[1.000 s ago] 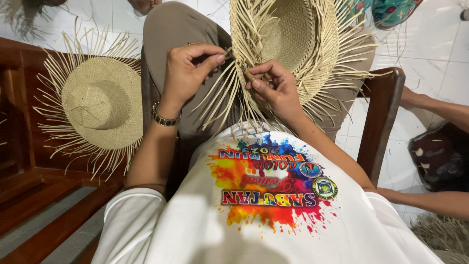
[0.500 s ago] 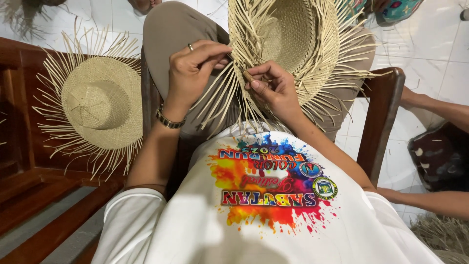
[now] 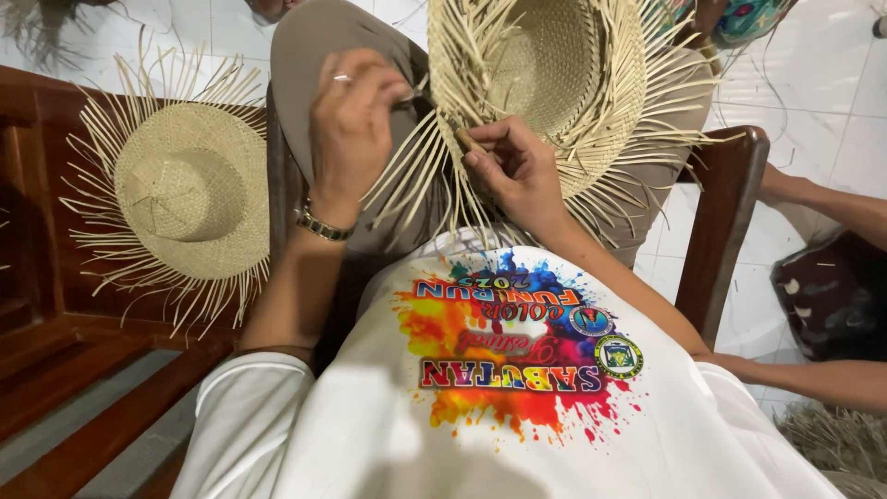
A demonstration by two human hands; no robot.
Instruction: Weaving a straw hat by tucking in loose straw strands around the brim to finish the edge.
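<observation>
Head view looks straight down over a white shirt (image 3: 499, 407) with a bright splash of colour on the chest, onto a lap in grey-brown trousers (image 3: 319, 55). The person sits on a dark wooden seat (image 3: 92, 370) with red-brown rails, and beyond it the floor (image 3: 832, 92) is white tile with loose strands scattered about.

On the lap, tipped up against the knees, lies an unfinished straw hat (image 3: 554, 74), crown hollow towards the camera and long unwoven strips sticking out all round the brim. The left hand (image 3: 351, 129), with a ring and a metal wristwatch (image 3: 321, 224), is raised at the brim's left edge, fingers curled and pinching a strip between thumb and fingertips. The right hand (image 3: 517, 171) rests on the near edge of the brim, thumb pressed against forefinger on another strip, the loose ends fanning out beneath both hands.

To the left, on the wooden seat, sits a second straw hat (image 3: 189, 185), crown up, its fringe of strips likewise untrimmed and well apart from the hands. A wooden armrest (image 3: 725, 212) rises on the right. Past it, another person's bare arms (image 3: 822, 379) reach in from the right edge, beside a dark bag (image 3: 832, 296). A heap of dry fibre (image 3: 836, 444) lies in the bottom right corner.
</observation>
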